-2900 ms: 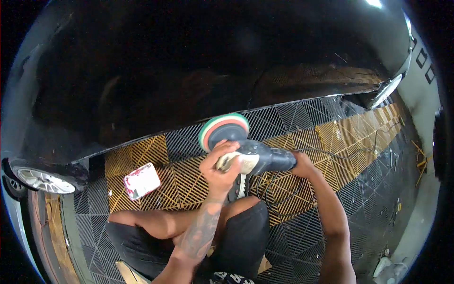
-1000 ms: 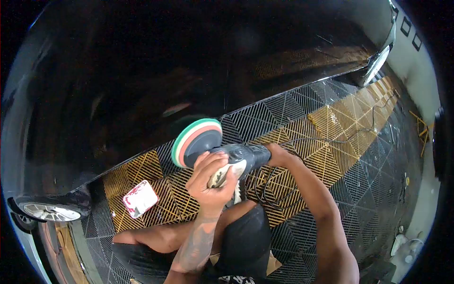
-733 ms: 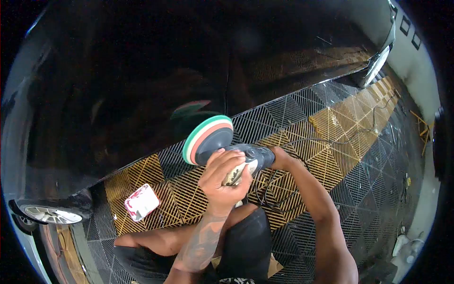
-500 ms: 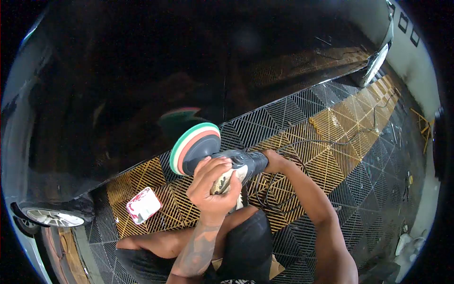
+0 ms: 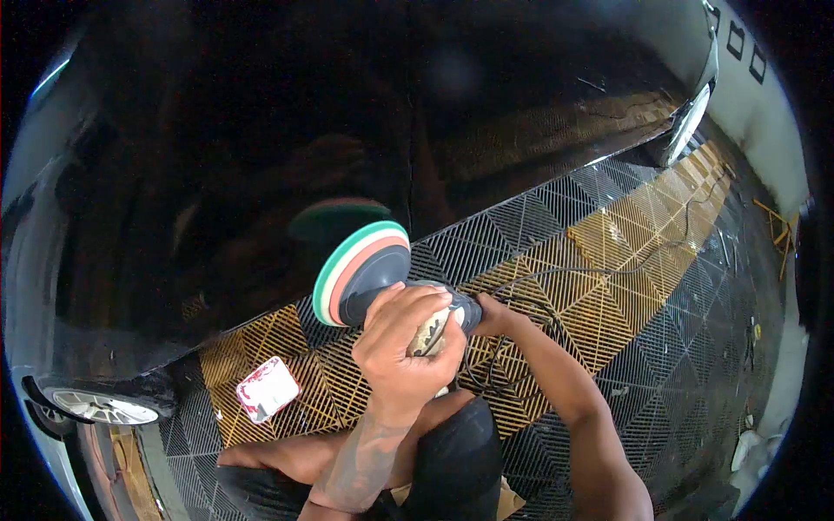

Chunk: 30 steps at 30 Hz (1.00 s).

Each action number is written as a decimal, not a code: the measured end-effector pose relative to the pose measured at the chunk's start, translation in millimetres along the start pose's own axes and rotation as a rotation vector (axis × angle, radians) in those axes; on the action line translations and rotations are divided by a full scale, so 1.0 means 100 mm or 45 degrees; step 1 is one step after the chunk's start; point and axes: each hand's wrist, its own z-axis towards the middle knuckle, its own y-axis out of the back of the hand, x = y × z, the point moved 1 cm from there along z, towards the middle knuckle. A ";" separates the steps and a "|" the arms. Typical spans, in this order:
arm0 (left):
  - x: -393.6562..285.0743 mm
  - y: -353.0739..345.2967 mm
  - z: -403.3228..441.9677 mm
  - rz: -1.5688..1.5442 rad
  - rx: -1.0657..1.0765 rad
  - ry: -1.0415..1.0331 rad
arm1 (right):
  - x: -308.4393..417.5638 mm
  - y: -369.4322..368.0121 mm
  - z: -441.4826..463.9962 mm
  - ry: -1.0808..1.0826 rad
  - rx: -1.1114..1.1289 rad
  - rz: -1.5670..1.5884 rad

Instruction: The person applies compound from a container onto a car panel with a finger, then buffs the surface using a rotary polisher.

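A dark polisher lies across the middle of the head view, gripped in both hands. My left hand wraps over its head, with the thumb on the near side. My right hand is closed around the rear end, its fingers partly hidden. On the polisher's front sits a round layered pad in green, white and orange, the green face turned to the black car panel. The pad's reflection shows in the glossy paint just above it. I cannot tell whether pad and panel touch.
A white and red container or lid rests on the yellow and black floor grating. The power cord runs along the grating to the right, looping beside my right arm. A car wheel is at lower left, a wall at right.
The polisher and my left hand have moved slightly to the right. My right hand has shifted slightly left and down. Both hands keep hold, and the view has moved a little.
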 end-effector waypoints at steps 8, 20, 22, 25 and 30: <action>-0.14 -0.12 0.19 0.010 0.034 -0.022 | 0.50 0.03 0.02 0.208 -0.009 0.502; -0.29 -0.01 0.50 0.067 0.096 -0.093 | 0.78 -0.21 0.19 0.386 0.070 0.653; -0.32 0.04 0.55 0.077 0.096 -0.106 | 0.95 -0.22 0.19 0.409 -0.013 0.678; -0.39 0.12 0.65 0.077 0.106 -0.123 | 1.23 -0.14 0.16 0.464 -0.069 0.656; -0.50 0.22 0.86 0.049 0.174 -0.181 | 1.30 -0.25 0.22 0.482 -0.151 0.775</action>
